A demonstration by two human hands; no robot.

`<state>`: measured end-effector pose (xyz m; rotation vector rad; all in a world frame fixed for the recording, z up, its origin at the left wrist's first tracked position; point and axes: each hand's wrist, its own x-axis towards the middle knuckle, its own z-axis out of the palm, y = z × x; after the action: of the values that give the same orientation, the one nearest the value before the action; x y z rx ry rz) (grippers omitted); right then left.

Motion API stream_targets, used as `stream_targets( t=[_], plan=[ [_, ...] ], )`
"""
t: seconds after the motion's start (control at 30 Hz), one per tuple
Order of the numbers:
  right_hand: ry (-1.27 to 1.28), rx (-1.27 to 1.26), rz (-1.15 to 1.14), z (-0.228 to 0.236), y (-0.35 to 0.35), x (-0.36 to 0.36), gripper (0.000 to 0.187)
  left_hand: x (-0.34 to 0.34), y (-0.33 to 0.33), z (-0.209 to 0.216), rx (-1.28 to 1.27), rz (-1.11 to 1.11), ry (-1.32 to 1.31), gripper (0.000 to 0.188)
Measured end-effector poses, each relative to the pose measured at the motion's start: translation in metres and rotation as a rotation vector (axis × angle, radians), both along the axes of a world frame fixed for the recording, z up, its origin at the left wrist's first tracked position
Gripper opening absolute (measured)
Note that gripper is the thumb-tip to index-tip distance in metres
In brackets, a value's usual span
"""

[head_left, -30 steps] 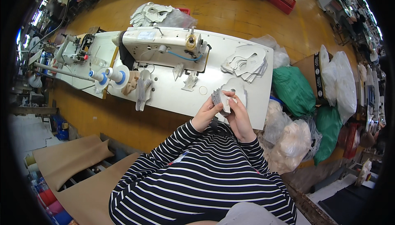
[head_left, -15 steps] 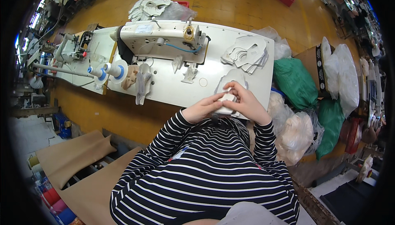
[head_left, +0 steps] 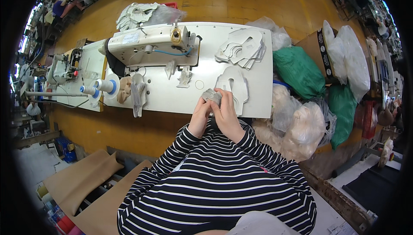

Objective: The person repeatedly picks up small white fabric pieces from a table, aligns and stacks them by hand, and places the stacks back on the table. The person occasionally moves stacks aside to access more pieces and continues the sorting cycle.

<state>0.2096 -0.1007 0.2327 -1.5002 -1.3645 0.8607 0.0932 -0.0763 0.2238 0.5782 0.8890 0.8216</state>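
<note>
My left hand (head_left: 199, 118) and my right hand (head_left: 228, 115) meet at the front edge of the white sewing table (head_left: 172, 102). Between their fingertips they grip a small grey-white cut piece (head_left: 211, 95), bent upward; its lower part is hidden by the fingers. Just beyond my right hand lies a stack of pale cut pieces (head_left: 241, 88) with a slotted opening. A larger fanned pile of white cut pieces (head_left: 243, 48) sits farther back. Under the sewing machine (head_left: 148, 43) rest a small grey piece (head_left: 184, 78) and a folded one (head_left: 170, 69). A thin ring (head_left: 199, 84) lies nearby.
Left of the machine stand white thread cones (head_left: 107, 86), tan pieces (head_left: 124, 89) and a stack of grey-white strips (head_left: 137, 95) overhanging the edge. Green bags (head_left: 299, 72), clear bags (head_left: 304, 132) and a cardboard box (head_left: 313, 49) crowd the table's right side.
My hands have drawn closer together, fingers pointing forward. The piece between them now shows a grey face, where a white one showed before. The whole view has shifted slightly.
</note>
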Motion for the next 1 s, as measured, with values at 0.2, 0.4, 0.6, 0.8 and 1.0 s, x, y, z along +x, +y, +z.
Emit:
stream_targets(
  t=[0.2,0.4,0.6,0.8,1.0],
  plan=[
    [-0.236,0.184,0.136,0.013,0.004,0.003,0.05,-0.002,0.003,0.018,-0.162,0.112,-0.387,0.038],
    [-0.321,0.296,0.14,0.022,0.003,0.003,0.063,0.004,0.012,0.036,-0.099,0.233,-0.291,0.035],
    [-0.267,0.189,0.143,0.02,0.002,0.006,0.064,0.006,0.011,0.034,-0.072,0.2,-0.273,0.03],
    [-0.226,0.232,0.142,0.019,0.004,0.007,0.056,0.007,0.012,0.036,-0.079,0.224,-0.405,0.037],
    [-0.084,0.249,-0.052,0.017,0.007,0.017,0.051,0.016,0.0,0.047,0.174,0.126,-0.278,0.063]
  ],
)
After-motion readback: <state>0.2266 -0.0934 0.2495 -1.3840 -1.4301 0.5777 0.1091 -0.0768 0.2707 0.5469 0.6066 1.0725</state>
